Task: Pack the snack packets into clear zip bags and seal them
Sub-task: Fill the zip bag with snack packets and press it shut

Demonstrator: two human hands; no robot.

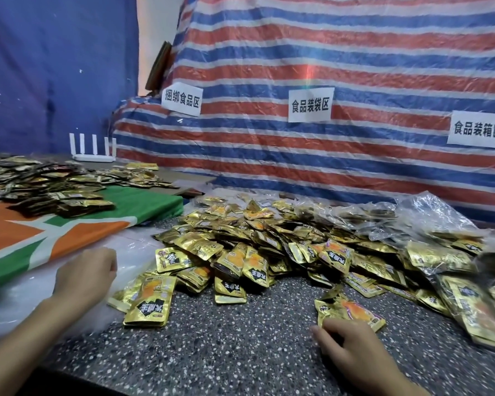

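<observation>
Striped tarpaulin (355,67) in red, blue and white closes off the back, with three paper labels (310,104) stuck on it. In front of you a dark speckled counter (240,338) carries a wide pile of gold snack packets (269,241).

You look to be at the start of a fresh bag, gathering a batch while reaching for something to put it in. No bag is open in front of you yet.

Your left hand (85,277) lies knuckles-up on a sheet of whitish clear plastic (135,248) at the left of the counter, which is probably the supply of empty zip bags. Its fingers bend down out of sight, so I cannot tell whether they pinch a bag or only rest there.

Your right hand (352,344) sits on the counter with its fingers bent, fingertips against the near edge of a few loose packets (352,310). Whether it grips them is not clear either.

A second small stack (149,298) lies just right of your left wrist, and the main pile is beyond both hands, between them. Bags that seem already filled (440,252) are heaped at the right, well apart from your left hand.

Next you likely need one single bag peeled off, its mouth spread wide, and the packets squared into a flat bundle so they slide in without snagging the zip. Keep the zip track free of packet corners, or it may not close along its full length.

An orange and green cloth (55,232) to the left holds darker packets (55,190), and a white router (93,155) stands behind it.
</observation>
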